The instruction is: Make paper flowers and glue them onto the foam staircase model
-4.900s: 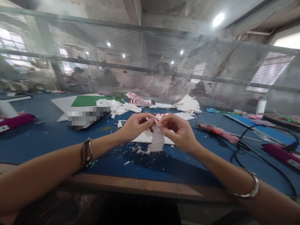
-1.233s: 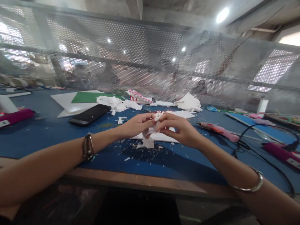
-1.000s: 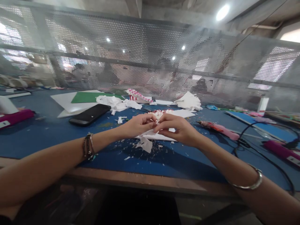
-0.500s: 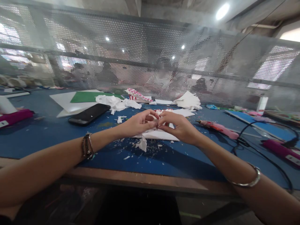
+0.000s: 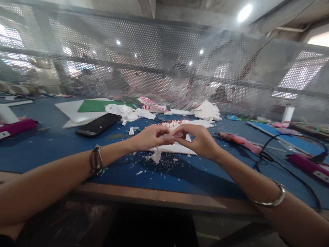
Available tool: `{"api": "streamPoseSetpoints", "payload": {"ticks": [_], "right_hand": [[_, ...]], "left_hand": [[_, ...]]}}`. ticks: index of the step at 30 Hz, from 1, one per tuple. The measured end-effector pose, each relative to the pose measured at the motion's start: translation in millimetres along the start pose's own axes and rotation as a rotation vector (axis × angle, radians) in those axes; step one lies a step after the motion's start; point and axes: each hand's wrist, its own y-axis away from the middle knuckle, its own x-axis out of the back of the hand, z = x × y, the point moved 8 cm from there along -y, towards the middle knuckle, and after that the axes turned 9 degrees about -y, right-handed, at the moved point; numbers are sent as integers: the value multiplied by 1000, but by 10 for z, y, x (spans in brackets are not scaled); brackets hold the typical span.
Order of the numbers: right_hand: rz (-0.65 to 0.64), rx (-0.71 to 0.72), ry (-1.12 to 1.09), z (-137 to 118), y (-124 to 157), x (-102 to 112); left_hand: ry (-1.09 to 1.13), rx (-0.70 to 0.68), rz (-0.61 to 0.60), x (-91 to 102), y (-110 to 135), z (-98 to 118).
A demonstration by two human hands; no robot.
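Observation:
My left hand [image 5: 149, 137] and my right hand [image 5: 199, 140] meet above the blue table [image 5: 51, 147], both pinching a small piece of white paper [image 5: 170, 134] between their fingertips. A torn white strip [image 5: 156, 155] hangs down from my left hand to the table. Under the hands lies a flat white sheet [image 5: 177, 148], with several small white scraps [image 5: 164, 164] scattered in front of it. A red and white patterned piece [image 5: 174, 122] shows just behind my fingers.
A black phone [image 5: 99, 125] lies to the left near crumpled white paper [image 5: 125, 113] and a green sheet [image 5: 99, 106]. A pink glue gun [image 5: 239, 142] and a black cable [image 5: 288, 161] lie to the right. A perforated metal screen [image 5: 164, 68] backs the table.
The long white paper strip I held up earlier has been torn down to a small piece. My hands sank lower toward the table, and a torn strip now rests on it.

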Motion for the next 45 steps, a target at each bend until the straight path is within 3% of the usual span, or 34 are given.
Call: {"api": "streamPoseSetpoints", "payload": {"ticks": [6, 12, 18, 20, 23, 25, 29, 34, 38, 45], "right_hand": [[2, -34, -68, 29, -2, 24], [248, -93, -97, 187, 9, 358], [393, -38, 80, 189, 55, 563], [364, 114, 273, 5, 60, 485], [190, 400, 611, -296, 93, 144], [102, 486, 736, -382, 116, -43], [89, 493, 761, -399, 115, -105], [157, 436, 771, -311, 101, 98], [131, 402, 821, -242, 92, 176], [70, 503, 808, -317, 123, -77]], "left_hand": [[19, -9, -4, 6, 8, -3], [128, 57, 153, 218, 13, -67], [144, 96, 306, 448, 20, -213], [197, 107, 295, 417, 7, -240], [332, 125, 212, 267, -7, -221], [450, 141, 115, 134, -1, -173], [617, 201, -26, -4, 35, -107], [670, 200, 4, 92, 23, -154], [661, 220, 8, 109, 6, -207], [682, 220, 121, 60, 13, -171]]}}
